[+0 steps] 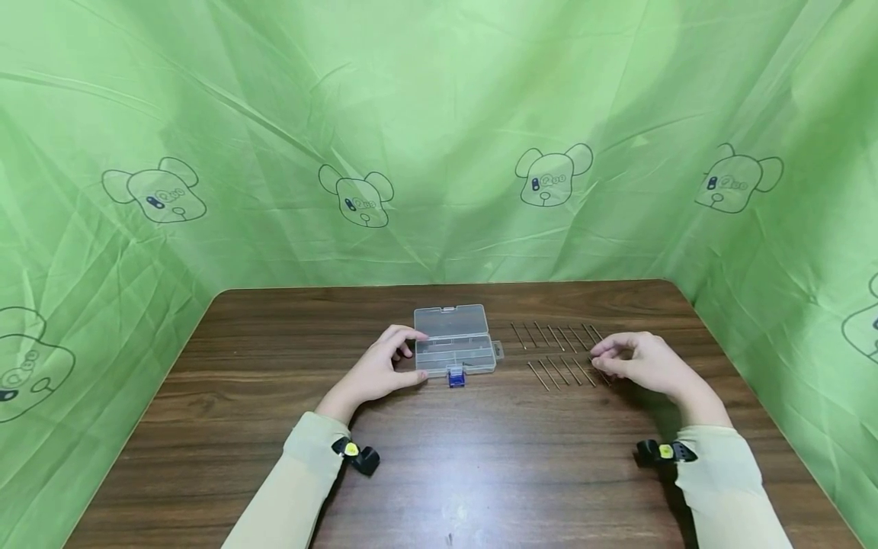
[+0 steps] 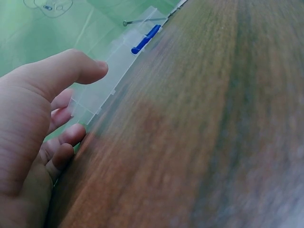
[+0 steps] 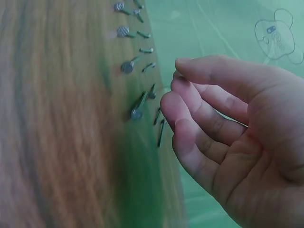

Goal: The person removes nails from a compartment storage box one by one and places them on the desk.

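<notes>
A clear plastic box (image 1: 455, 354) with a blue latch (image 1: 456, 377) stands on the table, its lid (image 1: 449, 320) folded back. My left hand (image 1: 377, 367) grips its left end, thumb at the front corner and index finger near the hinge. In the left wrist view, the box wall (image 2: 102, 88) meets the fingers. Two rows of thin metal nails (image 1: 559, 374) lie to the right of the box. At the right end of these rows hovers my right hand (image 1: 641, 362), fingers loosely bent. In the right wrist view, nail heads (image 3: 127, 66) lie beside the fingertips, and no nail shows between them.
The brown wooden table (image 1: 494, 457) ends in front of a green cloth backdrop (image 1: 439, 229) printed with bear faces. A nail (image 2: 142, 21) appears by the box's far end in the left wrist view; whether inside or beyond, I cannot tell.
</notes>
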Available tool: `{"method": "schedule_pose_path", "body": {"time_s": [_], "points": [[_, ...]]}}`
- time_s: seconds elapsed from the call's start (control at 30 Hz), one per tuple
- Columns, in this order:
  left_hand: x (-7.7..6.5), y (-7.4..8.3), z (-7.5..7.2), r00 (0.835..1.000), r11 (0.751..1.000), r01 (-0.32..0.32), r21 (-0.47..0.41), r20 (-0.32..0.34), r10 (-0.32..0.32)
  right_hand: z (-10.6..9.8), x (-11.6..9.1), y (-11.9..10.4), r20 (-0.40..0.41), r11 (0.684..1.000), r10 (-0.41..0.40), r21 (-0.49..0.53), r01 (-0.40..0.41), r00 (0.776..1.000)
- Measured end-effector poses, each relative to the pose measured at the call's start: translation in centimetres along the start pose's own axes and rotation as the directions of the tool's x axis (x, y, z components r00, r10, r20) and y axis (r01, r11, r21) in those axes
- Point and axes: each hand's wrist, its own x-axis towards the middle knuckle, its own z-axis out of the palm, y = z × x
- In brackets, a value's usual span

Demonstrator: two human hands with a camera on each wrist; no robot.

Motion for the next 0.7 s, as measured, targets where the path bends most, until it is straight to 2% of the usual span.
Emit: {"method": "schedule_pose_path", "body": {"time_s": [0.23,0.7], "points": [[0.1,-0.1,0.0,1.0,1.0,0.002,-0.004,0.0,-0.002,0.6,0.2,-1.9,-0.032,0.995,-0.071,-0.065,0.069,0.997],[0.0,0.1,0.0,1.0,1.0,-0.002,0.003,-0.005,0.002,3.2,2.3,-4.7,-0.017,0.983,-0.173,-0.063,0.172,0.985]]}}
